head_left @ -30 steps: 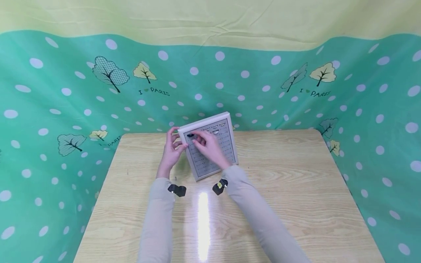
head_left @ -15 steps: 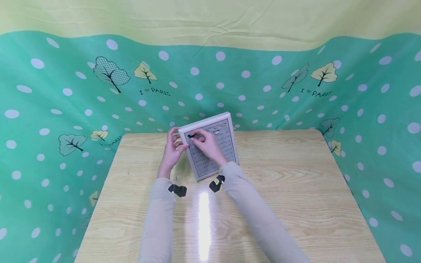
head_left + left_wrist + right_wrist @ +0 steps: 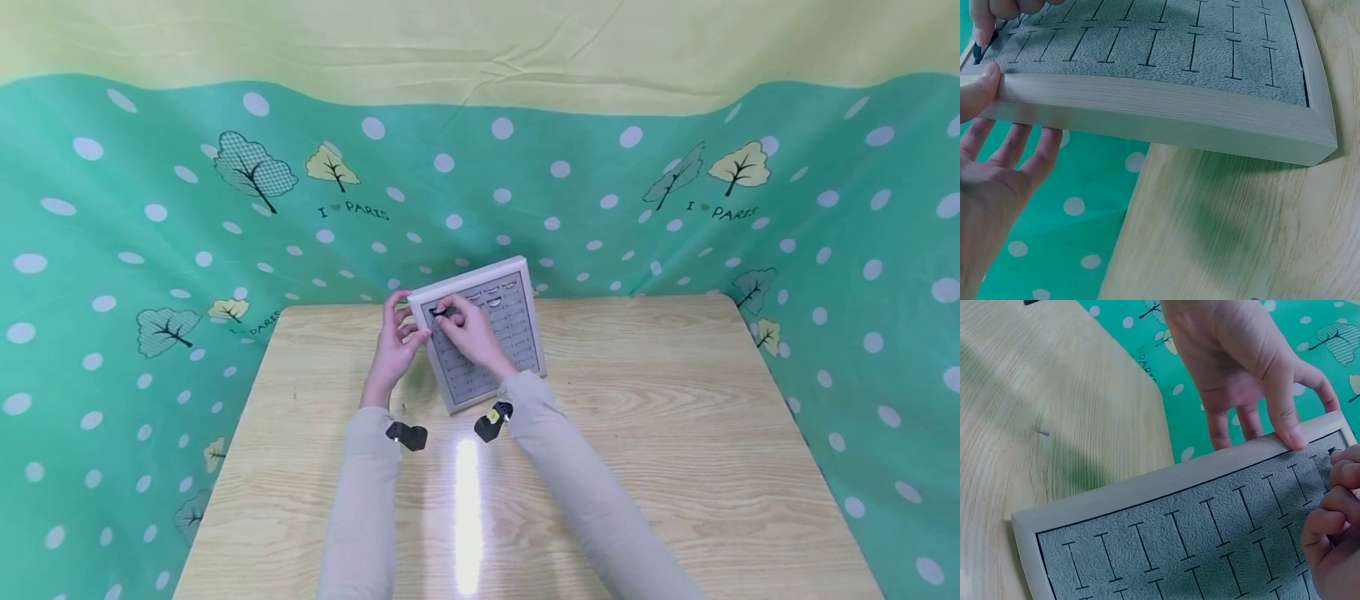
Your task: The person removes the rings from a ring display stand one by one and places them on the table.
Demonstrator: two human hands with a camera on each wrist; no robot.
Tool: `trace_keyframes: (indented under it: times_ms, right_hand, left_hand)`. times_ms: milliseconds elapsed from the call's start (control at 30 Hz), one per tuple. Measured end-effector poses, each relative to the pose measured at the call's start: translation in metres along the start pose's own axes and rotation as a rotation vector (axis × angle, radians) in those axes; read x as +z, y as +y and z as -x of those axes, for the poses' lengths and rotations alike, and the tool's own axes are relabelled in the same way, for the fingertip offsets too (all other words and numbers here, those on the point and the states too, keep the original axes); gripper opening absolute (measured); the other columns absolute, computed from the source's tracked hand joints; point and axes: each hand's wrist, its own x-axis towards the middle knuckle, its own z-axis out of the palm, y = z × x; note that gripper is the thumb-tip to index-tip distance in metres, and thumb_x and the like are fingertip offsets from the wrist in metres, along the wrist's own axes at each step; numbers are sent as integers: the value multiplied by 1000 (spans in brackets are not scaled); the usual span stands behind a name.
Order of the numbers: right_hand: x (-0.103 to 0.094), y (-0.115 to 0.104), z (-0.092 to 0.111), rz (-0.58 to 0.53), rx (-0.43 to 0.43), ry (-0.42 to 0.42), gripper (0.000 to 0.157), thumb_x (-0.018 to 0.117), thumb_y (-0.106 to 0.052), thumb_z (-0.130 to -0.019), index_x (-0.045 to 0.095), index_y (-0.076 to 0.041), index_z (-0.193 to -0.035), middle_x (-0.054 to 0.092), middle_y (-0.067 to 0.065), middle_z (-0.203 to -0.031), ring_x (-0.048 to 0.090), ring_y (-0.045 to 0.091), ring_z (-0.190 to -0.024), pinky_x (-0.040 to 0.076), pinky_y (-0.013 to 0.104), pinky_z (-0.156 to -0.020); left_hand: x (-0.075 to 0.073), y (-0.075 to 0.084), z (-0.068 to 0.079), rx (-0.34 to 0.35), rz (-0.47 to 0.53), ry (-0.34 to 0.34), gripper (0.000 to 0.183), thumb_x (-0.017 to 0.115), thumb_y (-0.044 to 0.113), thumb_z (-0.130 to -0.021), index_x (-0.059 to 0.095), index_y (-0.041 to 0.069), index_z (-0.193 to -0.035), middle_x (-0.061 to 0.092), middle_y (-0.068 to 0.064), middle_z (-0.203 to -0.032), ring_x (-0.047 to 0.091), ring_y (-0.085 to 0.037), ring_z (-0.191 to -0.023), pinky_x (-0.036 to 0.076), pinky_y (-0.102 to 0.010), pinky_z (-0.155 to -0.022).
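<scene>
A ring display tray [image 3: 519, 333], with a pale wood frame and a grey padded face cut with rows of slots, stands tilted near the far side of the table. My left hand [image 3: 393, 350] grips its left rim by the upper corner; the left wrist view shows the thumb [image 3: 982, 90] on the front and several fingers behind. At the top-left slot, my right hand [image 3: 474, 332] pinches a small black ring [image 3: 437, 312], mostly hidden by the fingertips. Several silvery rings [image 3: 493, 292] sit in the upper slots to the right.
The wooden table [image 3: 675, 433] extends forward and to both sides. A green dotted cloth [image 3: 570, 233] hangs close behind the tray and along the sides. Black wrist cameras [image 3: 407, 435] are strapped to both sleeves. A bright light reflection crosses the tabletop.
The right fingers have drawn closer together on the black ring and shifted slightly at the slot. The left hand keeps its grip on the tray, which stays in place.
</scene>
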Motion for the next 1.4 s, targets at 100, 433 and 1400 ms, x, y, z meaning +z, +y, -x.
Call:
trace_keyframes:
  times_ms: [100, 433, 1400]
  right_hand:
    - [1, -1, 2, -26, 27, 11, 9, 61, 0, -91, 58, -3, -100, 41, -1, -54, 39, 8, -49, 30, 20, -46]
    - [4, -6, 12, -166, 73, -13, 9, 54, 2, -94, 51, -4, -100, 62, 12, -83, 58, 32, -63, 48, 22, -53]
    - [-38, 28, 65, -13, -18, 97, 9, 66, 3, -83, 64, 1, -91, 63, 12, -98, 57, 27, -89, 50, 29, -69]
  left_hand:
    - [-1, -11, -3, 15, -2, 4, 70, 56, -15, -89, 23, 10, -145, 46, -26, -133, 57, -25, -97, 53, -25, -80]
    - [-1, -19, -3, 65, -72, 9, 71, 57, -16, -88, 25, 13, -144, 48, -24, -132, 57, -33, -101, 53, -27, -83]
    - [5, 8, 5, -13, -26, -7, 71, 52, -18, -89, 21, 10, -146, 45, -26, -134, 55, -33, -104, 54, -32, -86]
